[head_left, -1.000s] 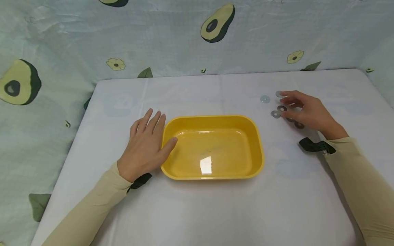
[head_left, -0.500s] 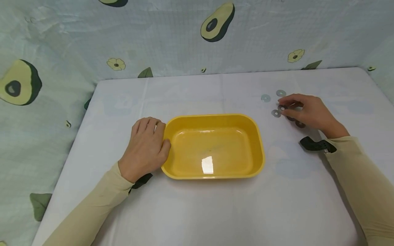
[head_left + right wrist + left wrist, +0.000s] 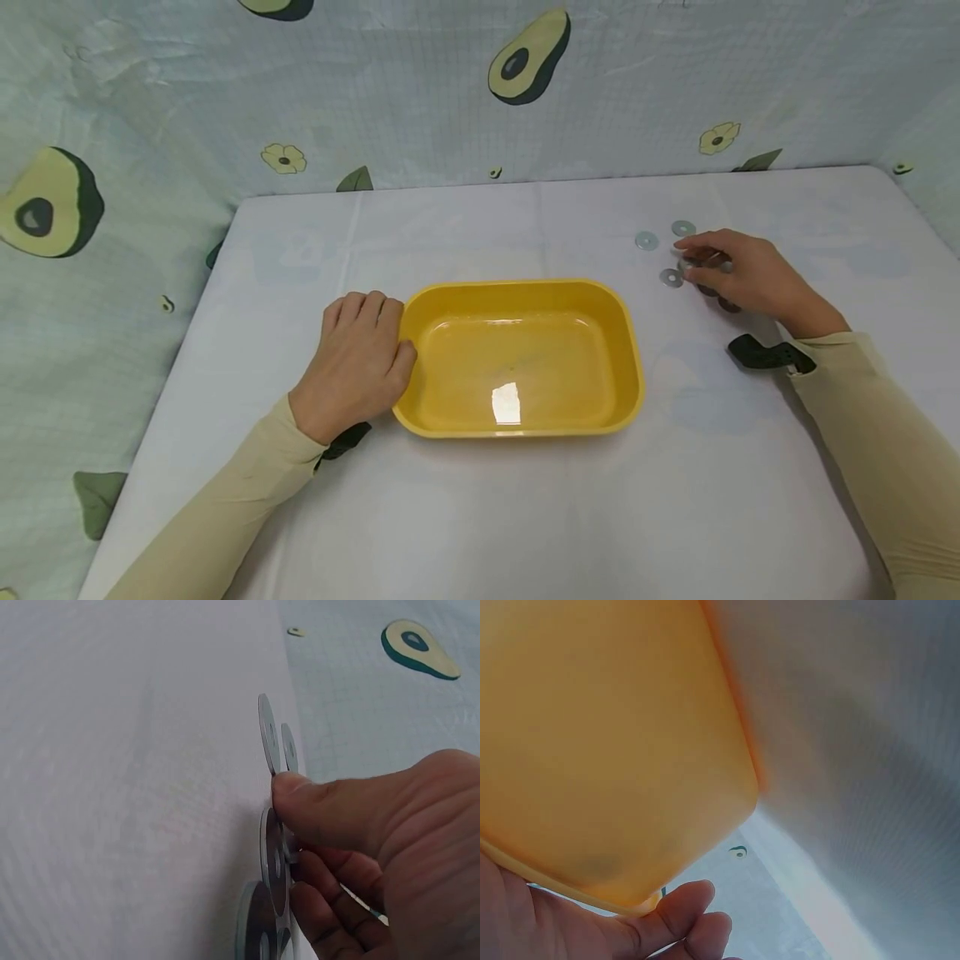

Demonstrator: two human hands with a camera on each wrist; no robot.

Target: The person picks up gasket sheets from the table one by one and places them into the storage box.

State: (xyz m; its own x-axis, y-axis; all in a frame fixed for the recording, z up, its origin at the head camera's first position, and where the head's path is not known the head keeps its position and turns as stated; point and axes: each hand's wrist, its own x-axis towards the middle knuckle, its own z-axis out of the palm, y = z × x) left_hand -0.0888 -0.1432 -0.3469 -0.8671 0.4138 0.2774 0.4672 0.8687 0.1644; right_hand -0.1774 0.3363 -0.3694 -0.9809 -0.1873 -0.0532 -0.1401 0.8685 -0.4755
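Left hand (image 3: 354, 362) grips the yellow tray (image 3: 465, 367) at its left end; right of it, right hand (image 3: 750, 273) seemingly pinches 1 washer (image 3: 684, 265)

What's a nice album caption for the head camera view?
Left hand gripping a yellow tray, right hand pinching a metal washer beside other washers.

The person's right hand (image 3: 757, 275) is covering parts of the flat, round grey metal washers (image 3: 665, 278) beneath it, so I am not managing to count them. The left hand (image 3: 354, 358) is hiding a stretch of rim on the glossy yellow plastic tray (image 3: 517, 354), which the left wrist view is cutting off, and both beige fabric sleeves (image 3: 232, 500) are running out of sight.
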